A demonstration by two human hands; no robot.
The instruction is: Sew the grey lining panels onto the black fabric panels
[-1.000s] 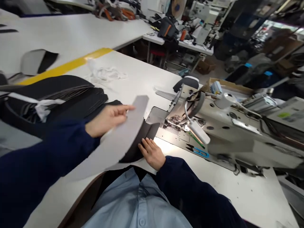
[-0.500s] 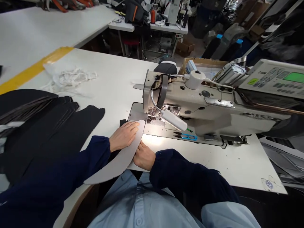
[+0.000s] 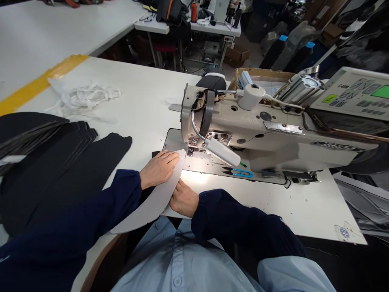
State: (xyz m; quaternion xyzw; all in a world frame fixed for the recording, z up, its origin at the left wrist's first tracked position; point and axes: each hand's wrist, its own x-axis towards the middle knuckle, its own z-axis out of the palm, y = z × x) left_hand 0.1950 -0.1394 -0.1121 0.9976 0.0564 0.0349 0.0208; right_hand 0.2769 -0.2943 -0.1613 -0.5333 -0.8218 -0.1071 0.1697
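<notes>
Two hands rest on a long grey piece (image 3: 152,202) of cloth that lies on the white bench (image 3: 146,109), right in front of the sewing machine (image 3: 258,134). The left hand (image 3: 159,168) is flat and spread out, palm down on the top end of the grey piece, with its fingertips close to the needle. The right hand (image 3: 182,199) sits at the right edge of the same piece, just below the left one. Its fingers are bent onto the edge, and I cannot tell if they pinch the cloth or only press it.

The grey piece curves from the metal plate of the machine down to the near edge of the bench. A small lamp (image 3: 221,151) on a bendy neck shines on the spot beside the hands. Blue snips (image 3: 241,173) lie on the machine bed, a little to the right. To the left there is a pile of black pieces (image 3: 60,162). Behind that pile lie some white scraps (image 3: 85,97), and farther back a yellow stripe (image 3: 39,83) runs across the bench.
</notes>
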